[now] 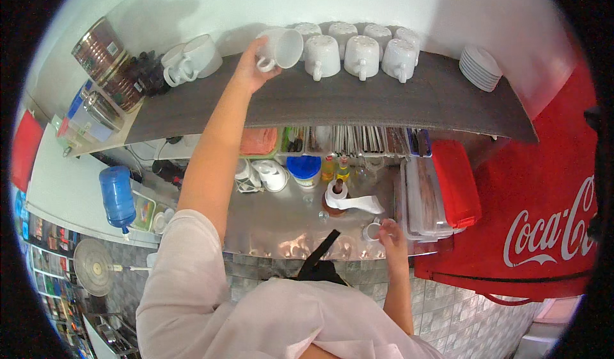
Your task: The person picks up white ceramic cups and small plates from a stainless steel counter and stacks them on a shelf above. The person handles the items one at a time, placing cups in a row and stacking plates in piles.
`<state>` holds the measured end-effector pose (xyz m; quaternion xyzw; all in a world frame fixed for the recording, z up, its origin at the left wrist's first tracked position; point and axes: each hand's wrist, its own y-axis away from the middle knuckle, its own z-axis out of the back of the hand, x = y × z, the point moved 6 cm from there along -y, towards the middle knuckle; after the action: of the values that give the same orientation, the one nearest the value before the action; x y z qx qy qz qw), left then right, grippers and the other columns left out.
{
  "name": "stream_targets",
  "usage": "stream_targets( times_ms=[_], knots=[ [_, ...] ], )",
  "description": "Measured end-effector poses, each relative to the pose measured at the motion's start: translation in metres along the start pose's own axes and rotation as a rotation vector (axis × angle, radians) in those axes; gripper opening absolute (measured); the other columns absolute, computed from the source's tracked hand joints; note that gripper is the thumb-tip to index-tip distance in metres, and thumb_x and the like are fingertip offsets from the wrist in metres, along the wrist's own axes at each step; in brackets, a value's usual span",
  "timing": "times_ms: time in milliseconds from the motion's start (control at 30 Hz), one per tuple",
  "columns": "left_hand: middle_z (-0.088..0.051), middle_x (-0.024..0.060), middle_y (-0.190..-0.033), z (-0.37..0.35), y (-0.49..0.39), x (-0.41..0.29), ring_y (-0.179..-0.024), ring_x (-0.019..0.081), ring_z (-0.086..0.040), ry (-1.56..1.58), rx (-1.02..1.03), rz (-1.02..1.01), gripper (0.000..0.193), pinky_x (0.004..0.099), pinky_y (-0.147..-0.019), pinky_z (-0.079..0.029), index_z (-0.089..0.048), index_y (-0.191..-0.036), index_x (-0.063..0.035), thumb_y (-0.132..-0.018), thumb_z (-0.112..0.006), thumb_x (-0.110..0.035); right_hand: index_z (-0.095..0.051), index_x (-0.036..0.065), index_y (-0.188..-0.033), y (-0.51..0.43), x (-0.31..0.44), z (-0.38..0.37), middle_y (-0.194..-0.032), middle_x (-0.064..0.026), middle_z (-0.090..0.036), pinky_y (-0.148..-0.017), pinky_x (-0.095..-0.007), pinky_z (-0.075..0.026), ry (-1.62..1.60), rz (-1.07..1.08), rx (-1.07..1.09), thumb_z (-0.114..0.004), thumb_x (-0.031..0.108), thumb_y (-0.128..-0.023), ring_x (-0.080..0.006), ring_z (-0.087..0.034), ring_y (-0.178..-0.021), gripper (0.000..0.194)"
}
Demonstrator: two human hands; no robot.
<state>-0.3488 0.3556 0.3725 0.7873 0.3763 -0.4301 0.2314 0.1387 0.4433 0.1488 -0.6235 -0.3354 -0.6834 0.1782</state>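
My left hand (253, 64) reaches up to the dark wooden shelf and grips a white mug (283, 47). The mug is tipped on its side, its mouth facing right and its handle low. To its right stand several upside-down white mugs (322, 54) in two rows. Two more white mugs (204, 54) are at the left part of the shelf. Lower down, at the front edge of the steel counter (268, 220), my right hand (392, 234) has its fingers around the side of a small white cup (371, 231).
A stack of white saucers (480, 69) sits at the shelf's (364, 102) right end. Below are cutlery trays (345, 141), a blue-lidded tub (304, 169) and a paper roll on a holder (336, 197). Plastic containers (422, 196) and a red Coca-Cola cooler (537, 191) flank the right side.
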Motion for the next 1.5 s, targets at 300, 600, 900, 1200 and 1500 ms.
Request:
stream_targets(
  times_ms=[300, 600, 900, 1200, 1500],
  knots=[
    [-0.049, 0.0124, -0.116, -0.009, 0.019, -0.029, -0.103, 0.0272, -0.052, -0.376, -0.135, -0.270, 0.066, 0.0409, -0.083, -0.046, -0.040, -0.127, -0.0054, -0.077, -0.069, -0.037, -0.053, 0.002, -0.116, -0.024, 0.022, 0.000, -0.104, -0.0081, -0.059, -0.081, -0.0281, -0.047, -0.103, 0.093, 0.003, -0.057, 0.013, -0.090, -0.0155, -0.059, -0.089, 0.029],
    [-0.048, 0.0191, -0.123, -0.028, 0.025, -0.015, -0.114, 0.0353, -0.050, -1.611, -0.298, -0.467, 0.069, 0.0432, -0.091, -0.045, -0.045, -0.129, -0.0164, -0.071, -0.072, -0.042, -0.056, 0.000, -0.113, -0.024, 0.006, -0.019, -0.097, -0.0062, -0.060, -0.080, -0.0274, -0.047, -0.162, 0.036, 0.034, -0.059, 0.013, -0.089, -0.0154, -0.060, -0.084, 0.027],
    [-0.040, 0.0256, -0.127, -0.038, 0.015, -0.001, -0.113, 0.0426, -0.048, -1.629, -0.325, -0.480, 0.076, 0.0464, -0.089, -0.045, -0.039, -0.135, -0.0184, -0.073, -0.068, -0.053, -0.056, 0.000, -0.114, -0.031, 0.008, -0.007, -0.099, -0.0083, -0.061, -0.079, -0.0278, -0.048, -0.115, 0.011, 0.014, -0.059, 0.012, -0.089, -0.0166, -0.061, -0.087, 0.028],
    [-0.036, 0.0294, -0.135, -0.011, -0.027, -0.011, -0.128, 0.0428, -0.032, -1.284, -0.286, -0.588, 0.088, 0.0433, -0.107, -0.027, -0.028, -0.139, 0.0044, -0.081, -0.058, -0.055, -0.056, 0.001, -0.114, -0.037, 0.007, -0.004, -0.100, -0.0082, -0.061, -0.081, -0.0286, -0.048, -0.094, 0.042, 0.009, -0.057, 0.010, -0.089, -0.0163, -0.061, -0.088, 0.027],
    [-0.035, 0.0275, -0.138, -0.010, -0.024, -0.006, -0.132, 0.0401, -0.025, -1.089, -0.256, -0.420, 0.084, 0.0443, -0.108, -0.025, -0.032, -0.137, 0.0037, -0.079, -0.063, -0.049, -0.058, 0.000, -0.106, -0.072, 0.112, -0.013, -0.091, -0.0071, -0.062, -0.079, -0.0272, -0.046, 0.000, 0.408, -0.098, -0.052, 0.006, -0.090, -0.0145, -0.058, -0.084, 0.018]
  ],
)
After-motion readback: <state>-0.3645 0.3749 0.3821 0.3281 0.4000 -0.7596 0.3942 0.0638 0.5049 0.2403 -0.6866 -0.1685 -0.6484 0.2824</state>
